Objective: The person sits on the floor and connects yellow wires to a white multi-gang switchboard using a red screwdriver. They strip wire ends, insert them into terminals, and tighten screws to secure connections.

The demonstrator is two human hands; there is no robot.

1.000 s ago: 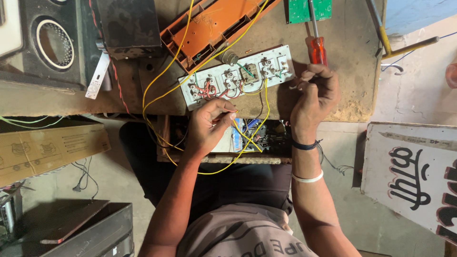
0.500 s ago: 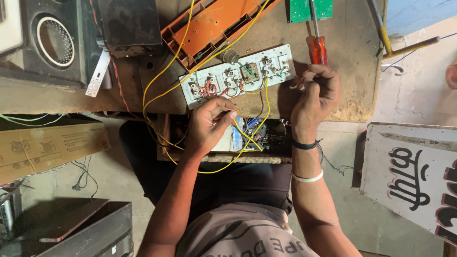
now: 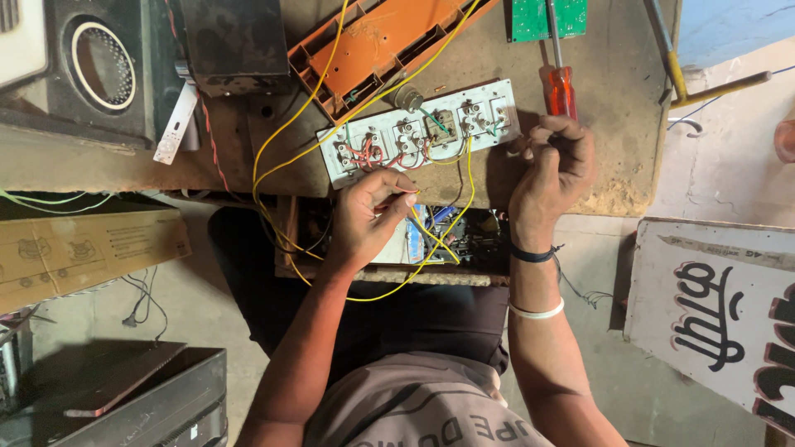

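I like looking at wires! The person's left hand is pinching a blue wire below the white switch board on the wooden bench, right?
Not quite. The head view shows the left hand pinching a thin yellow wire, not a blue one. The rest holds: it is just below the white rectangular switch board, which lies wiring side up on the worn wooden bench.

Matt white plastic switch plate (image 3: 418,132), glossy red plastic screwdriver handle (image 3: 562,89), rough dusty wooden bench (image 3: 613,124), smooth yellow-sheathed wire (image 3: 290,124).
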